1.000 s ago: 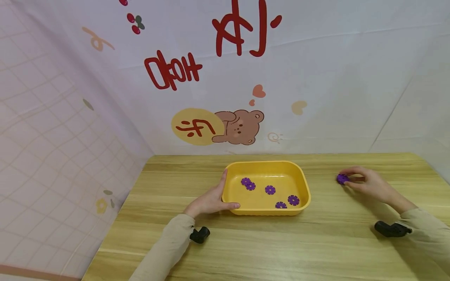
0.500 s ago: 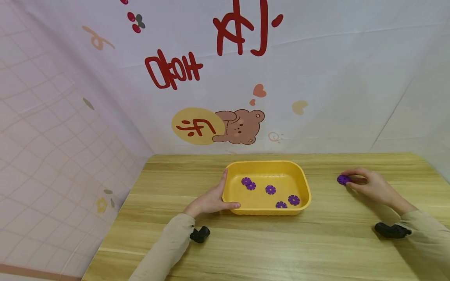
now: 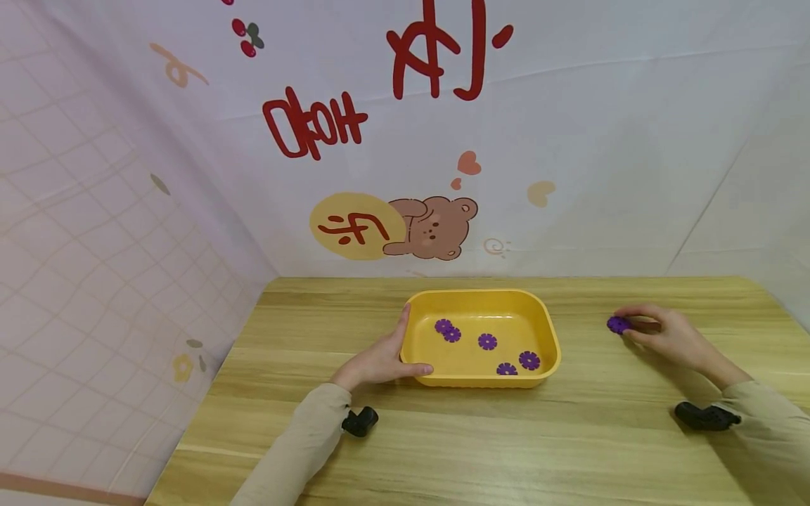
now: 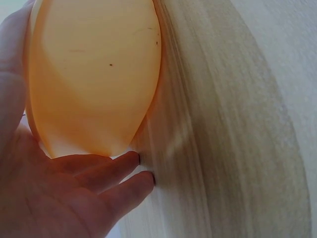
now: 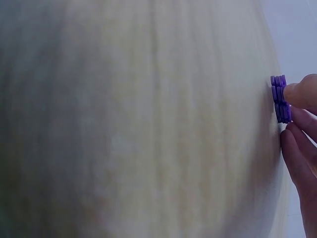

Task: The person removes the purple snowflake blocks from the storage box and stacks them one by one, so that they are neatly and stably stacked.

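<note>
In the head view, my left hand [image 3: 380, 358] grips the left end of a yellow plastic basin [image 3: 484, 381], its thumb over the near rim and its fingers along the left side. Seen from the left wrist, the basin [image 4: 99, 74] lies between thumb and fingers. Several purple snowflake discs [image 3: 487, 341] lie scattered inside; two at the left overlap. To the right of the basin, my right hand [image 3: 669, 339] pinches a small stack of purple snowflake discs [image 3: 617, 325] between thumb and fingertips. The right wrist view shows the discs [image 5: 280, 99] layered face to face, close to the tabletop.
Both sit at a wood-grain table [image 3: 481, 443] that meets a white printed backdrop [image 3: 601, 176] at its far edge. A black wrist camera [image 3: 360, 422] is strapped at the left sleeve, and another black camera [image 3: 704, 416] at the right sleeve.
The stack in my right fingers has shifted very slightly, its discs now lying a little flatter. My left hand and the basin keep their places.
</note>
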A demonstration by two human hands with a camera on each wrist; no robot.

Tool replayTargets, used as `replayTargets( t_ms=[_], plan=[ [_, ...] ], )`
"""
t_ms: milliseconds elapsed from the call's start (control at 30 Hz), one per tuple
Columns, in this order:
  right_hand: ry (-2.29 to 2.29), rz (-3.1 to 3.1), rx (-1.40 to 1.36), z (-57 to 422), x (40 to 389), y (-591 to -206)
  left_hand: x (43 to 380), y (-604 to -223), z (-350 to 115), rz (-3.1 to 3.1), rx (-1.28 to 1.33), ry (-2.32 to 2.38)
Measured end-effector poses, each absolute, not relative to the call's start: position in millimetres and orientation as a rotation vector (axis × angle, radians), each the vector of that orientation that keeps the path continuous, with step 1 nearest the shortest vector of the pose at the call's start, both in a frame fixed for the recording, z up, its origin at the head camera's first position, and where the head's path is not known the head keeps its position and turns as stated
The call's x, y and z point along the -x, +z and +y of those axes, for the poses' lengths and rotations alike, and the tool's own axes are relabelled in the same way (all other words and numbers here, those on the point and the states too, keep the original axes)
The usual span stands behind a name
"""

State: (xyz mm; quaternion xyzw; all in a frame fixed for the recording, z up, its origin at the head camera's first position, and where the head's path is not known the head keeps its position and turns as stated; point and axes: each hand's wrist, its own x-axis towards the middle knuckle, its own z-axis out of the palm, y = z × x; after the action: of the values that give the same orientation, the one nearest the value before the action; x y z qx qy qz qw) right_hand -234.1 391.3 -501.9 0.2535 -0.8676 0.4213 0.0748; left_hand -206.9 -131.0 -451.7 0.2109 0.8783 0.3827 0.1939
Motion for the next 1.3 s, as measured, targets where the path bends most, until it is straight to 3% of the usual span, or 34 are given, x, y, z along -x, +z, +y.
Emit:
replayTargets(
  t_ms=[367, 1300],
  plan=[
    [1.263, -2.584, -0.793, 384, 234, -491, 207, -451, -131, 2.463, -0.592, 1.069],
    [1.128, -2.473, -1.137, 280, 232, -452, 207, -452, -132, 2.455, -0.593, 1.070]
  ],
)
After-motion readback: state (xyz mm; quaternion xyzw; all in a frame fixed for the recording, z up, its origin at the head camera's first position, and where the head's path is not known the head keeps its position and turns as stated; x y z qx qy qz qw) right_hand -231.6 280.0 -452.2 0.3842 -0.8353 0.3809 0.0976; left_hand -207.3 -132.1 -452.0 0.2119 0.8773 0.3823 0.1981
